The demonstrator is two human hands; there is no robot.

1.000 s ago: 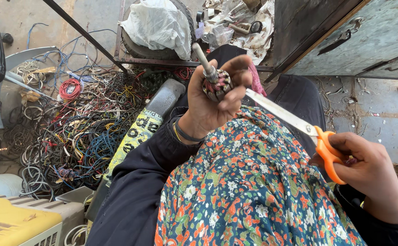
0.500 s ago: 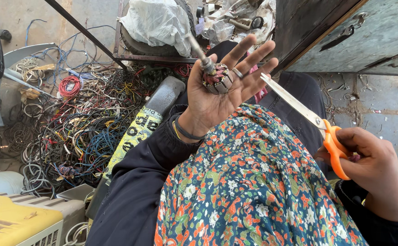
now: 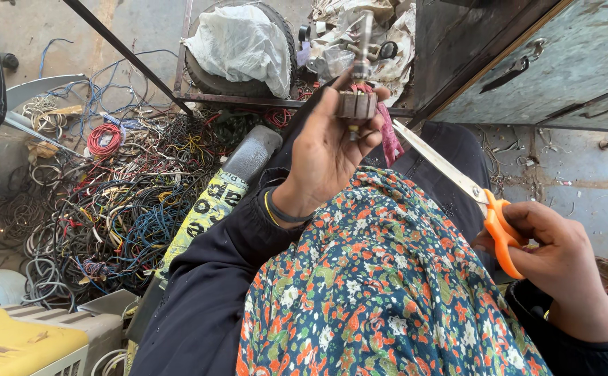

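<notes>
My left hand (image 3: 326,150) is raised over my lap, its fingers closed around a small motor armature (image 3: 357,104) with a metal shaft pointing up and reddish copper windings. My right hand (image 3: 561,261) sits low at the right and grips orange-handled scissors (image 3: 472,198) whose long steel blades point up and left toward the armature, their tip a short way to its right and apart from it. A floral cloth (image 3: 380,285) covers my lap under both hands.
A big tangle of coloured wires (image 3: 116,202) covers the floor at left. A tyre with a white bag (image 3: 241,45) lies ahead behind a metal frame. A grey metal cabinet (image 3: 533,59) stands at upper right; a yellow and white plastic crate (image 3: 25,341) is at lower left.
My left hand opened flat with the armature on its palm, then closed on it again and turned it so the shaft stands upright. The scissors pulled back from it and shifted slightly.
</notes>
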